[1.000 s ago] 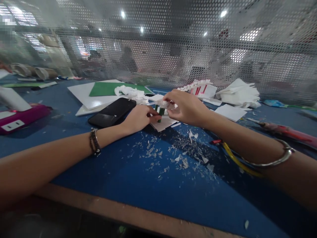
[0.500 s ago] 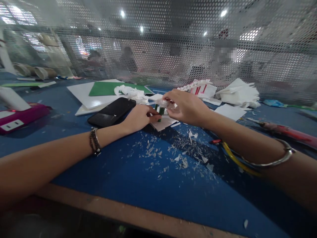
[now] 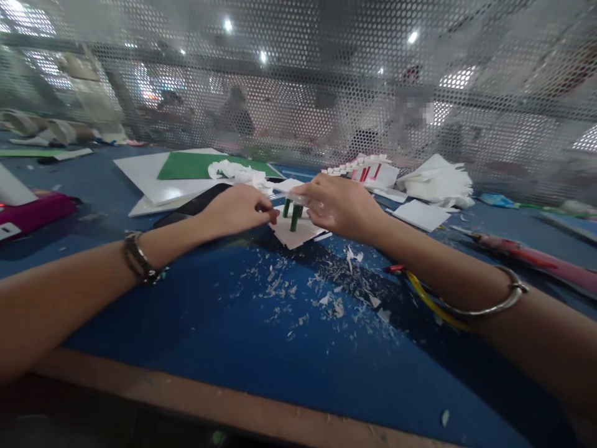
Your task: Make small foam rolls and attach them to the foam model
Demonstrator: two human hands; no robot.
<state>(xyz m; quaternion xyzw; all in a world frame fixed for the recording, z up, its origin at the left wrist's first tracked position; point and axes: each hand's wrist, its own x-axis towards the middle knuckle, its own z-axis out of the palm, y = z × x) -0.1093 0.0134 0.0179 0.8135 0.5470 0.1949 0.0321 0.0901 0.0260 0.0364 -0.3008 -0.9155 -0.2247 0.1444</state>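
Note:
A small model with a flat white base [image 3: 291, 235] and upright green posts [image 3: 295, 219] stands on the blue table. My right hand [image 3: 345, 202] is over the posts, its fingers closed on a crumpled, translucent piece [image 3: 310, 204] at their tops. I cannot tell whether that piece is plastic or tissue. Just left of the base, my left hand [image 3: 240, 208] has its fingers curled together, apart from the posts; whatever they may hold is hidden. Beneath the left wrist lies a black phone [image 3: 186, 208], partly covered.
White scraps [image 3: 326, 298] litter the blue table [image 3: 224, 348]. Behind are a green sheet [image 3: 186, 167], crumpled tissue [image 3: 242, 174], a red-and-white model [image 3: 373, 171] and stacked white tissues [image 3: 438, 183]. A red-handled tool [image 3: 527, 252] lies right, near a yellow cable [image 3: 431, 305].
My left hand has drawn back leftward from the green post, uncovering more of the base. My right hand stays at the post tops. The view has shifted slightly.

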